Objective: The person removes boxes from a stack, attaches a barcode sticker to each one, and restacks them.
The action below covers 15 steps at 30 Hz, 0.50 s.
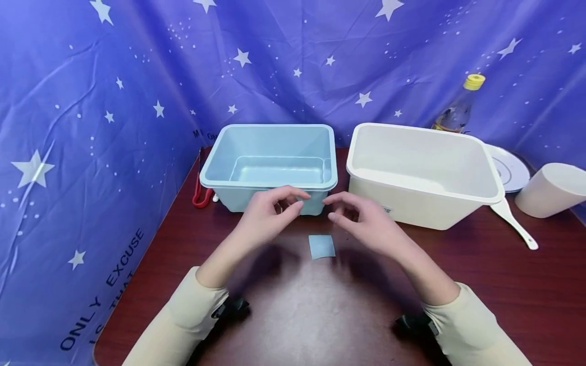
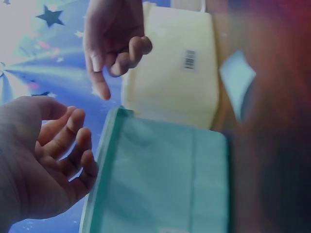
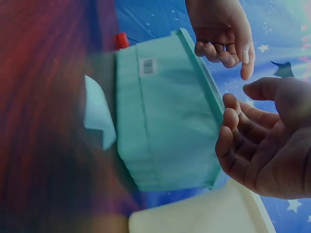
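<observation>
A small blue paper square is seen lying flat on the dark red tabletop, just in front of the blue tub. Both hands are held above the tabletop, a little behind the square and close to the front wall of the blue tub. The left hand is held with its fingers loosely bent, and nothing is held in it. The right hand is also loosely bent and nothing is held in it. The fingertips of the two hands are near each other but are not touching. The square is not touched by either hand.

The square is judged to be very light, thin and soft. It could be bent or crumpled easily, and it could be blown or slid away by a quick move. Because it lies flat, it may be hard to lift from the middle. It is best pinched gently at a corner or an edge.

A white tub is set beside the blue tub, on the right. A white spoon, a white cup, a plate and a bottle with a yellow cap are seen farther right. Something red is seen left of the blue tub.
</observation>
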Each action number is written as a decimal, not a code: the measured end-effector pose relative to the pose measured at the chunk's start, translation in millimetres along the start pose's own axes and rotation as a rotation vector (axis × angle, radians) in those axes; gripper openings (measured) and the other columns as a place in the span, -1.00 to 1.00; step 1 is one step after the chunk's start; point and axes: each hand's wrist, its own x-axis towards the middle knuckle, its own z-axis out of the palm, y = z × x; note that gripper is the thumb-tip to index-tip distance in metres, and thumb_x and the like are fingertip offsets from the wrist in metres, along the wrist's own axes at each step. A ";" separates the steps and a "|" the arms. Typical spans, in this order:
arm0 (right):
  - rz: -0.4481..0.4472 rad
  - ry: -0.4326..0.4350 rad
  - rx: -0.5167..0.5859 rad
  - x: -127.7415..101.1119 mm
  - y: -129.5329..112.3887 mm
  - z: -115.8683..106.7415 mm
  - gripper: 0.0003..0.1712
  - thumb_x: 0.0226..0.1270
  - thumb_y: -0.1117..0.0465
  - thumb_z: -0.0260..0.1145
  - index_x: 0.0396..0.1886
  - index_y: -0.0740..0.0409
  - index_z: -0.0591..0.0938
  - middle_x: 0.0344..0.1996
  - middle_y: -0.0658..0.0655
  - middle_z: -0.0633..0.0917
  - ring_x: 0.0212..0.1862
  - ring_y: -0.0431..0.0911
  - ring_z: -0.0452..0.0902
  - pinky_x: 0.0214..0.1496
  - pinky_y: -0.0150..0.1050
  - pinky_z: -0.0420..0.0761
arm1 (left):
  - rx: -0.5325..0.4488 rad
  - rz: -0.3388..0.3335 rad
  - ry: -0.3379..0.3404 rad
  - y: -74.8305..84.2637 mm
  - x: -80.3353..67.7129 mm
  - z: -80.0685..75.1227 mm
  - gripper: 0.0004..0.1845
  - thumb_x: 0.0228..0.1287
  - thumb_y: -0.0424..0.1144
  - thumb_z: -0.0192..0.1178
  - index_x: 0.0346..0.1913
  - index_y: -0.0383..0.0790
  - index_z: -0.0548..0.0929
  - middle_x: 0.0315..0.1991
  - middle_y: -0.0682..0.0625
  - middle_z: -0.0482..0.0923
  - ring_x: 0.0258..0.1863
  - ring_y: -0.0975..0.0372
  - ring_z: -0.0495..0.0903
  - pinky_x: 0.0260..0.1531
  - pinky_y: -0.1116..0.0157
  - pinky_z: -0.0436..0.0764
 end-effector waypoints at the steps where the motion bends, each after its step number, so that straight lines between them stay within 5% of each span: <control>1: 0.000 0.010 -0.006 -0.2 -0.2 -2.8 -0.71 0.46 0.21 0.32 0.13 -0.03 0.65 -0.41 0.01 0.64 -0.40 -0.10 0.51 -0.32 -0.24 0.50 | 0.004 -0.001 -0.005 2.3 3.0 0.3 -0.81 0.38 -0.29 0.25 -0.02 -0.08 0.76 -0.40 0.18 0.64 -0.50 0.31 0.55 -0.47 0.26 0.56; 9: 0.000 0.084 -0.049 -2.6 1.1 -21.9 -0.74 0.47 0.23 0.30 0.09 0.05 0.67 -0.38 0.04 0.68 -0.37 -0.08 0.57 -0.31 -0.23 0.55 | 0.005 0.003 -0.106 14.7 21.4 3.0 -0.78 0.40 -0.26 0.26 0.04 -0.07 0.74 -0.30 0.17 0.64 -0.37 0.31 0.56 -0.30 0.23 0.61; 15: -0.072 0.186 -0.127 -6.5 -1.9 -32.8 -0.74 0.44 0.23 0.33 0.08 0.07 0.69 -0.37 -0.03 0.68 -0.29 -0.17 0.58 -0.26 -0.34 0.57 | 0.108 0.071 -0.064 16.5 22.2 -0.5 -0.76 0.35 -0.27 0.30 0.03 -0.14 0.75 -0.23 0.09 0.65 -0.24 0.19 0.58 -0.21 0.20 0.58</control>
